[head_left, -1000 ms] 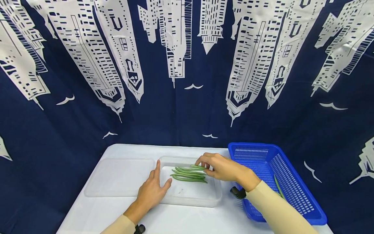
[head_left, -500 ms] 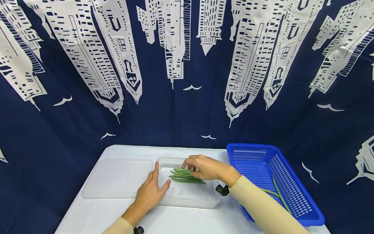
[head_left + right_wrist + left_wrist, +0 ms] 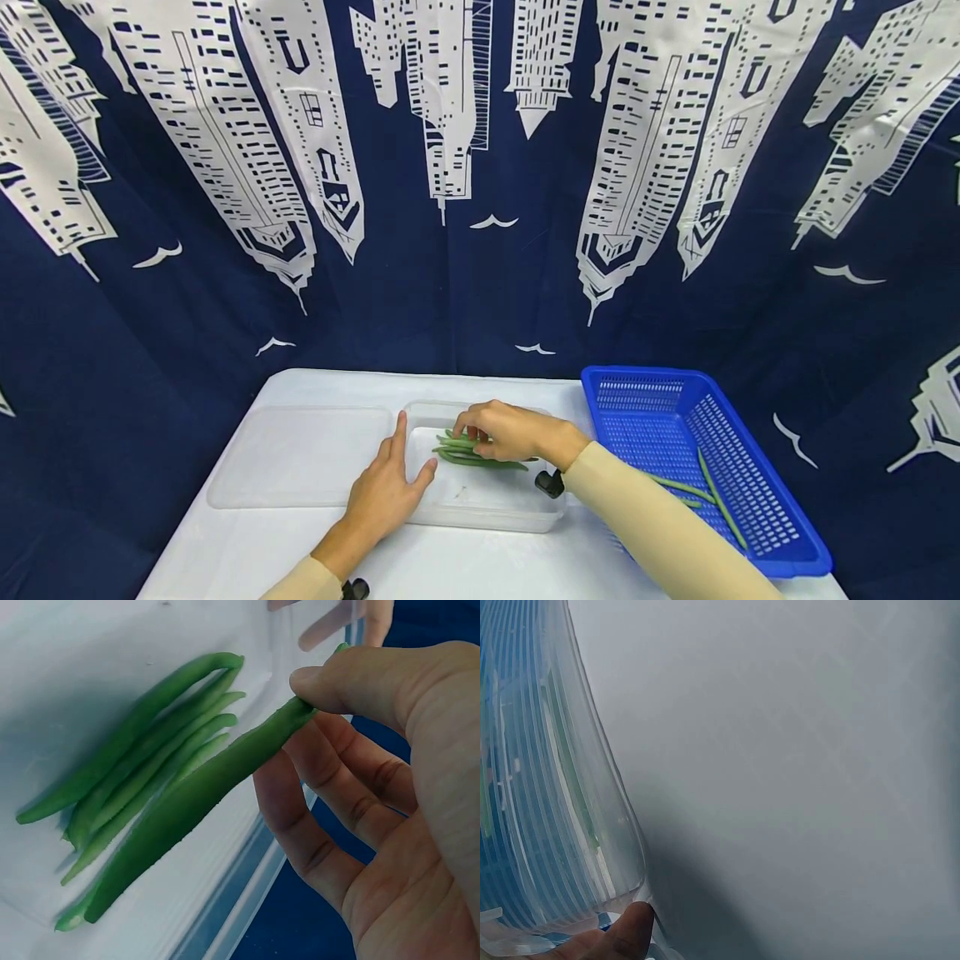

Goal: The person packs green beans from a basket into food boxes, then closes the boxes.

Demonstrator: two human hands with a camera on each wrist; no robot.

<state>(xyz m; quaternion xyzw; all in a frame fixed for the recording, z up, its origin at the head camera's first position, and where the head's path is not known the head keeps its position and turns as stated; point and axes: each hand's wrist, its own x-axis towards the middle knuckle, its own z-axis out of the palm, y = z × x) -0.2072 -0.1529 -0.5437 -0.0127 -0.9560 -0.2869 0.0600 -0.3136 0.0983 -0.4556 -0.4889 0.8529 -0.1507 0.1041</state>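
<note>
My right hand (image 3: 513, 429) is over the clear plastic container (image 3: 487, 521), pinching a green bean (image 3: 202, 795) between thumb and fingers. The held bean slants just above several green beans (image 3: 142, 750) lying side by side in the container; whether it touches them I cannot tell. With fingers spread and mostly straight, my left hand (image 3: 382, 492) rests against the container's left side. In the left wrist view, a fingertip (image 3: 634, 930) touches the ribbed container's corner (image 3: 592, 847).
A flat translucent lid (image 3: 300, 458) lies left of the container on the white table (image 3: 247, 550). At the right stands a blue perforated basket (image 3: 649, 433) with a few green beans (image 3: 720, 500) inside. A dark blue patterned cloth (image 3: 450, 292) hangs behind.
My right hand has moved left over the bean pile with its bean, uncovering more beans in the basket. The left hand has stayed at the container's side.
</note>
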